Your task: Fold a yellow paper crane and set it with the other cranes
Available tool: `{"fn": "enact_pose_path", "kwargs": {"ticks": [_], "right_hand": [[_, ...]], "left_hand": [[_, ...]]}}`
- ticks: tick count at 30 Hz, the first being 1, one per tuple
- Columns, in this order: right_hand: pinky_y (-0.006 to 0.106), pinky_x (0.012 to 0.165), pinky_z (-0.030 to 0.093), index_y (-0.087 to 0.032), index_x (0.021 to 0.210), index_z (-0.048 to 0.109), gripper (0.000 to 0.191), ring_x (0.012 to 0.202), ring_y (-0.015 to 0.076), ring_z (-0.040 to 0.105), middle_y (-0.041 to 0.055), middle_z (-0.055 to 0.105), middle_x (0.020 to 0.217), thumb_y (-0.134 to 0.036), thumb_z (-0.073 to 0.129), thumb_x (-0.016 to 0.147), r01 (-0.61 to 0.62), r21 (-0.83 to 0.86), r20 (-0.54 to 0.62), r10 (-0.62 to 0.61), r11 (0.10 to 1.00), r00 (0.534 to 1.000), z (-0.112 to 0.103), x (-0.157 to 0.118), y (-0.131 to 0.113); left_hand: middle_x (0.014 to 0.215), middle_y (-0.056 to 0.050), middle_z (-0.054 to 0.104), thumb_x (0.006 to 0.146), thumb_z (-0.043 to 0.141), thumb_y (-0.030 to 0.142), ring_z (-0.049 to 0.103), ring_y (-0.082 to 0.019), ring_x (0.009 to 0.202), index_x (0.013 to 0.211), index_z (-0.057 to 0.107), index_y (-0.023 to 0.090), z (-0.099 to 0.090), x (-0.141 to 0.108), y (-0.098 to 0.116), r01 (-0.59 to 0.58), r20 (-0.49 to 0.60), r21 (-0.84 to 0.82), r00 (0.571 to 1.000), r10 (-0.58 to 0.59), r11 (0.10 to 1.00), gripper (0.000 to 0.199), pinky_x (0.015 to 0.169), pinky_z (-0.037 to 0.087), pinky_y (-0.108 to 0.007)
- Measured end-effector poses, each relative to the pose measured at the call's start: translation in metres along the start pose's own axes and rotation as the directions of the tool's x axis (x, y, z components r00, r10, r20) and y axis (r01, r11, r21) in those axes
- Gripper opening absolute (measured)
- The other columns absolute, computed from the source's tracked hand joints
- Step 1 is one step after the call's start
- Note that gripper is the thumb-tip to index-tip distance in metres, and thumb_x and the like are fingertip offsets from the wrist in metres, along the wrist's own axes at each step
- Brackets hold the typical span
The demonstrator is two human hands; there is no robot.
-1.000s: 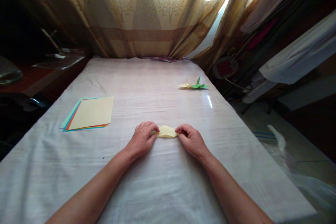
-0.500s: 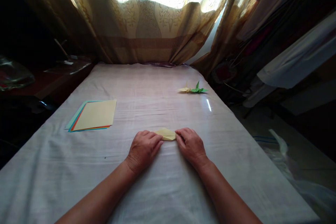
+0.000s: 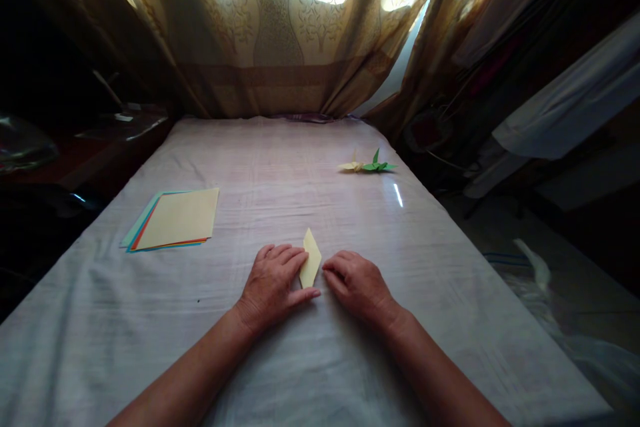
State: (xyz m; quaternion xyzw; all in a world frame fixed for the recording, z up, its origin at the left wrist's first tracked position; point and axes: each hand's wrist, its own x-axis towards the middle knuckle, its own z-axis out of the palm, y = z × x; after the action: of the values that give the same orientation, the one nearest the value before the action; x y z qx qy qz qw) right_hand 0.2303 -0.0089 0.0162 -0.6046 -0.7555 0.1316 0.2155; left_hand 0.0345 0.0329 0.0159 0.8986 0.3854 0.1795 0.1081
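A small folded piece of pale yellow paper (image 3: 311,260), diamond-shaped, lies on the cloth-covered table with its long points toward and away from me. My left hand (image 3: 275,280) has its fingertips on the paper's left edge, with the thumb spread out near the bottom point. Just right of the paper, my right hand (image 3: 357,281) rests with its thumb and index finger pressed together, close to the paper's right corner but apart from it. Whether anything is between those fingertips is too small to tell.
A stack of square coloured sheets (image 3: 179,219), yellow on top, lies at the left. Farther back at the right are a yellow folded paper figure (image 3: 353,166) and a green one (image 3: 377,165). A curtain (image 3: 275,47) hangs behind the table (image 3: 260,153).
The folded paper has turned from lying crosswise to pointing away from me. My right hand has come off it, and my left thumb has spread away from the fingers.
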Motion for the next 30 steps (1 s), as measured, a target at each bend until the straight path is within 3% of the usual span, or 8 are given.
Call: {"fn": "enact_pose_path", "kwargs": {"ticks": [2,6,10,14,18,23,30], "right_hand": [[0.032,0.080,0.049,-0.021,0.095,0.067,0.021,0.088,0.0204,0.062,0.0045,0.069,0.093,-0.010,0.058,0.081,-0.001,-0.024,-0.087,-0.001,1.000,0.996,0.000,0.004,0.011],[0.039,0.090,0.049,-0.023,0.120,0.061,0.044,0.105,0.0244,0.059,0.0088,0.065,0.117,-0.007,0.059,0.079,0.148,-0.127,-0.155,-0.167,0.981,0.974,0.004,0.013,0.026],[0.041,0.089,0.048,-0.027,0.107,0.069,0.023,0.111,0.0262,0.057,0.0090,0.065,0.122,-0.018,0.063,0.085,0.322,-0.247,-0.160,-0.366,0.914,0.917,0.008,0.017,0.029],[0.037,0.088,0.047,-0.025,0.099,0.070,0.013,0.103,0.0227,0.061,0.0063,0.070,0.110,-0.024,0.060,0.091,0.424,-0.281,-0.164,-0.478,0.861,0.863,0.011,0.017,0.026],[0.033,0.083,0.049,-0.022,0.099,0.069,0.016,0.091,0.0193,0.064,0.0063,0.072,0.100,-0.024,0.054,0.095,0.460,-0.237,-0.153,-0.500,0.856,0.852,0.011,0.015,0.021],[0.033,0.085,0.050,-0.022,0.095,0.069,0.020,0.093,0.0189,0.064,0.0060,0.072,0.101,-0.025,0.050,0.096,0.461,-0.170,-0.170,-0.487,0.871,0.857,0.011,0.011,0.021],[0.036,0.085,0.049,-0.023,0.091,0.069,0.014,0.094,0.0200,0.064,0.0061,0.071,0.102,-0.023,0.056,0.091,0.358,-0.027,-0.208,-0.355,0.933,0.911,0.017,0.010,0.021]], "left_hand": [[0.124,-0.009,0.066,0.073,0.073,0.053,0.056,-0.031,0.117,0.119,0.061,0.021,0.001,0.000,0.002,0.012,0.019,0.010,1.000,-0.012,1.000,0.057,0.106,0.031,-0.052],[0.130,-0.010,0.062,0.078,0.069,0.039,0.051,-0.032,0.124,0.127,0.057,0.020,0.000,0.001,-0.001,-0.052,0.079,0.023,0.996,0.050,0.998,0.054,0.111,0.025,-0.056],[0.130,-0.007,0.063,0.083,0.061,0.024,0.049,-0.030,0.127,0.130,0.056,0.022,-0.007,0.004,-0.011,-0.180,0.127,0.028,0.976,0.175,0.983,0.048,0.112,0.025,-0.054],[0.119,-0.001,0.069,0.089,0.054,0.018,0.057,-0.026,0.119,0.114,0.064,0.026,-0.008,0.001,-0.024,-0.243,0.062,0.075,0.969,0.239,0.967,0.028,0.111,0.026,-0.052],[0.110,-0.001,0.073,0.093,0.052,0.020,0.063,-0.023,0.107,0.105,0.067,0.023,-0.003,-0.006,-0.028,-0.261,-0.024,0.125,0.964,0.266,0.957,0.019,0.106,0.033,-0.046],[0.106,-0.003,0.073,0.093,0.053,0.023,0.063,-0.022,0.102,0.104,0.066,0.022,0.000,-0.010,-0.020,-0.229,-0.062,0.135,0.969,0.239,0.964,0.017,0.102,0.037,-0.043],[0.093,0.000,0.071,0.091,0.059,0.030,0.061,-0.021,0.089,0.093,0.067,0.025,0.005,-0.004,-0.003,-0.104,-0.095,0.161,0.988,0.120,0.982,0.010,0.096,0.038,-0.045]]}}
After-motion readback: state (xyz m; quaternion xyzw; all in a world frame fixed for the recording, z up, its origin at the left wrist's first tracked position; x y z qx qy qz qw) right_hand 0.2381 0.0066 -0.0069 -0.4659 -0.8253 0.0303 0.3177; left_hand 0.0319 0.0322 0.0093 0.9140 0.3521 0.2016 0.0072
